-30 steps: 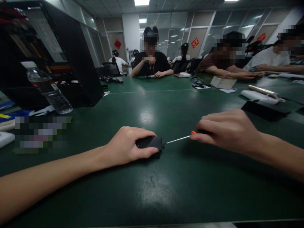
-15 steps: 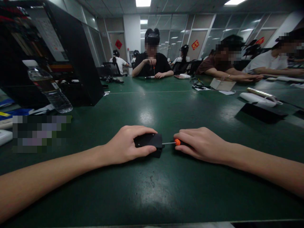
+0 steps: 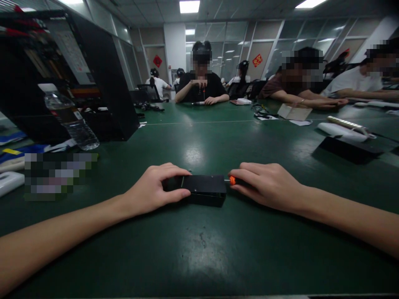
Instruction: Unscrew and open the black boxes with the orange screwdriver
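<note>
On the green table lies a black rectangular box with small screws on its top face. My left hand grips the box's left end, thumb on the near side and fingers on the far side. My right hand is closed round an orange-handled screwdriver; most of the handle is hidden in the palm. Only a short length of the metal shaft shows between the handle and the box's right end. Whether the tip sits in a screw or a hole there, I cannot tell.
At the left stand a tilted-looking water bottle and a black open cabinet. A black angular piece and a white object lie at the right. Across the table sits a person in black; others sit at the right.
The box reaches further right, with more of it showing beyond my left hand, which grips nearer its left end. Less of the screwdriver's shaft is visible. The view has shifted slightly.
</note>
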A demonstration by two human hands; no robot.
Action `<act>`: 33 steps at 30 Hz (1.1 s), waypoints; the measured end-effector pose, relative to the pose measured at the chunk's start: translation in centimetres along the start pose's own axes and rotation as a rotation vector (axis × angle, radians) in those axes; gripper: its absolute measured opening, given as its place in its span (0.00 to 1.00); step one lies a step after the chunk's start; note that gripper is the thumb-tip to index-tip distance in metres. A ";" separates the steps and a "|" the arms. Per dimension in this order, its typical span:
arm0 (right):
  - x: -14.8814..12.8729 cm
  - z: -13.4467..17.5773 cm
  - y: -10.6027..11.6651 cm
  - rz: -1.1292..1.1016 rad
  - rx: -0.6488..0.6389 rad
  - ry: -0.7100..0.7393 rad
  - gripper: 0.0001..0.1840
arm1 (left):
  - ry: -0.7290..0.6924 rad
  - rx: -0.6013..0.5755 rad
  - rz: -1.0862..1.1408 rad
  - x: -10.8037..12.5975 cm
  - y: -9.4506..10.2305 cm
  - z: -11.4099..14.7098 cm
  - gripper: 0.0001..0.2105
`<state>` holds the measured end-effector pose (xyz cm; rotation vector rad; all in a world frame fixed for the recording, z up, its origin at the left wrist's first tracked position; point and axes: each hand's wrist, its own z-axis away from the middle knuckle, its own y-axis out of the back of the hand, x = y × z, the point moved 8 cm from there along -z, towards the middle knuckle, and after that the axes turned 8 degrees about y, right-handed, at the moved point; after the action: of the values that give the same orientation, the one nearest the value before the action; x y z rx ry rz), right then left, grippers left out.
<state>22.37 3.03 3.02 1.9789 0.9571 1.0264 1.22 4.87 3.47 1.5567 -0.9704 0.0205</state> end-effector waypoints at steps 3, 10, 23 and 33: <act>0.0 -0.1 0.1 0.014 0.019 -0.008 0.13 | -0.024 0.010 0.012 0.5 -0.4 0.0 0.17; 0.1 -0.9 -0.7 -0.062 0.011 -0.025 0.14 | -0.014 -0.012 0.076 0.8 -0.8 0.1 0.17; -0.4 -1.1 0.0 -0.065 0.067 0.007 0.18 | -0.048 0.018 0.094 1.3 -0.8 0.2 0.17; -0.3 -1.4 -2.0 -0.510 -0.005 -0.054 0.21 | -0.082 0.014 0.098 1.5 -1.0 0.3 0.18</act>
<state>20.43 4.03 1.91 1.6209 1.3347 0.6811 2.62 3.64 3.35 1.5315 -1.1129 0.0324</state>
